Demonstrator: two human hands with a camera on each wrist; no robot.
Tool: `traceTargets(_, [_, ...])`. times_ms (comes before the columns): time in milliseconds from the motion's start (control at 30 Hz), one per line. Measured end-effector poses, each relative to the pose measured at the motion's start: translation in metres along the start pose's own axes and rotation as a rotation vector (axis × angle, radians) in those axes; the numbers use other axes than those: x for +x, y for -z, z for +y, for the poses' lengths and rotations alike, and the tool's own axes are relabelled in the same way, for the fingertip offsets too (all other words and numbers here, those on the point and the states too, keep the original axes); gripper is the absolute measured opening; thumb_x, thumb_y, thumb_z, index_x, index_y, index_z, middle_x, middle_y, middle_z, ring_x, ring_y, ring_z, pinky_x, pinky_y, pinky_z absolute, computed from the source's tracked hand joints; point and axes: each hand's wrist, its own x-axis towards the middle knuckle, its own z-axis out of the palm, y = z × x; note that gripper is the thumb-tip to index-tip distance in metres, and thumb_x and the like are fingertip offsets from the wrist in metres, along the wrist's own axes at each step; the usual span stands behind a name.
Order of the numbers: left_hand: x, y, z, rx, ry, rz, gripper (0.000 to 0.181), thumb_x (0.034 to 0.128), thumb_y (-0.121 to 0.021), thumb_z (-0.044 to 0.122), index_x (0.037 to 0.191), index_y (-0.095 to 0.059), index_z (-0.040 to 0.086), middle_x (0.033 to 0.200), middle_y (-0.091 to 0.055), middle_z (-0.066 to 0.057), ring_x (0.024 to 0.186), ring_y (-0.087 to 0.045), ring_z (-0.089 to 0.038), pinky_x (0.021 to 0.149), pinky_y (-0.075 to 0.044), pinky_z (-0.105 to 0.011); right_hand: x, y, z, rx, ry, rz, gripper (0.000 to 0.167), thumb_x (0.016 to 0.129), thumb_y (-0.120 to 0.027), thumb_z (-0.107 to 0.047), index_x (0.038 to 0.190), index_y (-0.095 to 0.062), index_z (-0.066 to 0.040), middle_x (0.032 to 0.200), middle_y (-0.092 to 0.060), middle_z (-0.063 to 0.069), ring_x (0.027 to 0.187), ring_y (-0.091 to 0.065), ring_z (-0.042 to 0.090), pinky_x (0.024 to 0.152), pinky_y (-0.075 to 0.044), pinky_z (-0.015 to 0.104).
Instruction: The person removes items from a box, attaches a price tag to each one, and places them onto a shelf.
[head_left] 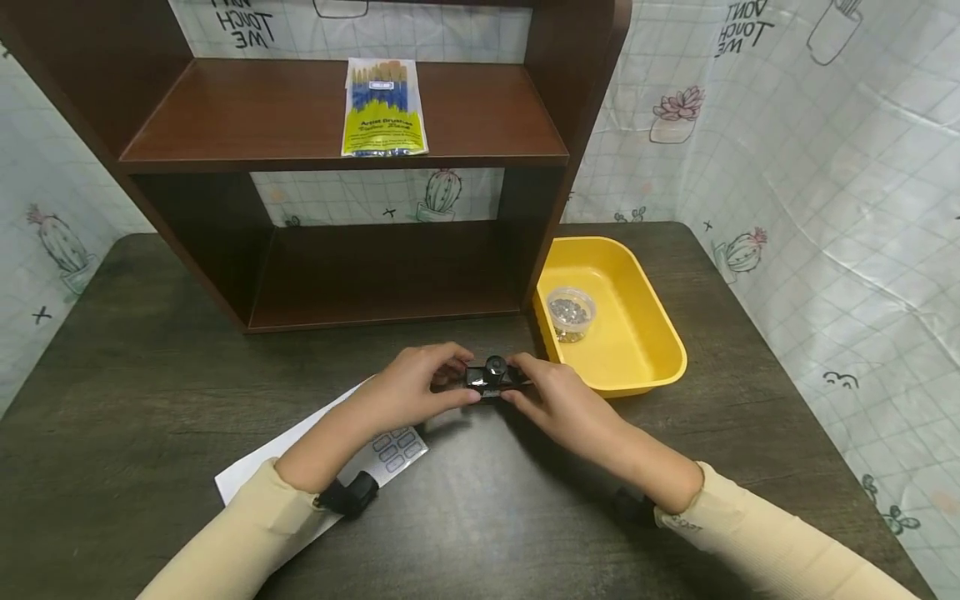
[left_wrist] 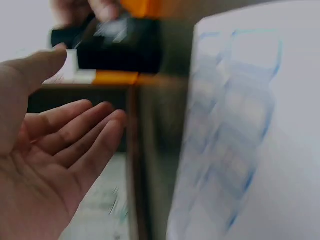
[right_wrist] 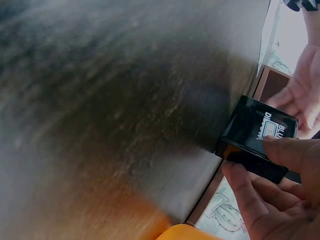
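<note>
Left hand (head_left: 416,387): fingers extended and slightly spread, palm visible in the left wrist view. Gripping nothing there; the thumb tip is just beside the black box, and contact cannot be confirmed.
Right hand (head_left: 551,396): pinching the black box, thumb on the lettered face, fingers against the adjoining side, as seen in the right wrist view.
Black box (right_wrist: 260,131): located between the two hands, in front of the shelf unit near its right end, and left of the yellow tray. Glossy, with white lettering partly covered by the right thumb; full wording cannot be read. A small outlined label (right_wrist: 271,130) shows on the lettered face, beside the thumb tip.
Label sheet (head_left: 399,451): white, lying on the table (head_left: 112,383), partly covered by the left forearm. Rows of outlined labels visible near its right corner. Blurred in the left wrist view.
Yellow tray (head_left: 637,346): on the table, to the right of the shelf unit, beyond the right hand.
Clear tub (head_left: 572,312): upright inside the tray, near its left wall; small shiny pieces within, type not identifiable.
Shelf unit (head_left: 225,117): dark brown, standing at the back of the table.
Brush pack (head_left: 385,108): on the upper board, yellow and blue packaging, marked "Artist Brushes".
Wall covering (head_left: 847,275): white, grid lines, printed cactus drawings.
Sleeves (head_left: 247,525): cream, both arms.
</note>
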Motion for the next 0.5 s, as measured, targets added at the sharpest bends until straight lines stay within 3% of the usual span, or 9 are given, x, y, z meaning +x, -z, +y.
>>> traceTargets(100, [-0.01, 0.019, -0.003, -0.034, 0.056, 0.109, 0.045, 0.101, -0.07, 0.032, 0.135, -0.064, 0.003, 0.13, -0.072, -0.015, 0.117, -0.072, -0.027, 0.1, -0.059, -0.042, 0.0, 0.001, 0.001, -0.011, 0.01, 0.007, 0.032, 0.096, -0.076, -0.014, 0.123, -0.065, -0.001, 0.109, -0.078, 0.01, 0.096, -0.073, 0.019, 0.085, -0.06, 0.041])
traceTargets(200, [-0.021, 0.041, -0.008, -0.012, 0.093, 0.297, 0.035, 0.1032, -0.067, 0.026, 0.13, -0.067, 0.003, 0.126, -0.073, -0.015, 0.112, -0.072, -0.028, 0.095, -0.06, -0.042, 0.0, 0.001, 0.001, -0.013, 0.02, 0.014, 0.032, 0.096, -0.076, -0.014, 0.123, -0.065, -0.001, 0.109, -0.078, 0.01, 0.096, -0.074, 0.02, 0.086, -0.06, 0.041])
traceTargets(267, [-0.028, 0.056, -0.016, 0.023, 0.11, 0.462, 0.029, 0.1034, -0.067, 0.022, 0.125, -0.069, 0.003, 0.122, -0.073, -0.015, 0.106, -0.073, -0.025, 0.089, -0.06, -0.033, 0.0, 0.001, 0.002, -0.005, 0.023, 0.013, 0.032, 0.096, -0.076, -0.014, 0.122, -0.065, -0.001, 0.108, -0.078, 0.01, 0.096, -0.074, 0.019, 0.086, -0.06, 0.041])
traceTargets(367, [-0.041, 0.079, -0.029, 0.072, 0.131, 0.755, 0.023, 0.1026, -0.066, 0.019, 0.117, -0.07, 0.001, 0.111, -0.072, -0.014, 0.094, -0.068, -0.008, 0.081, -0.053, -0.015, 0.0, 0.0, 0.002, 0.007, 0.021, 0.009, 0.031, 0.096, -0.076, -0.014, 0.122, -0.065, -0.001, 0.108, -0.078, 0.009, 0.096, -0.074, 0.018, 0.086, -0.061, 0.04])
traceTargets(500, [-0.059, 0.112, -0.045, 0.058, 0.181, 1.158, 0.021, 0.0995, -0.066, 0.015, 0.11, -0.069, -0.002, 0.097, -0.062, 0.006, 0.084, -0.053, 0.012, 0.073, -0.041, -0.007, 0.0, 0.0, 0.002, 0.02, 0.021, 0.004, 0.031, 0.096, -0.076, -0.014, 0.122, -0.065, -0.002, 0.108, -0.078, 0.008, 0.095, -0.073, 0.016, 0.085, -0.061, 0.039])
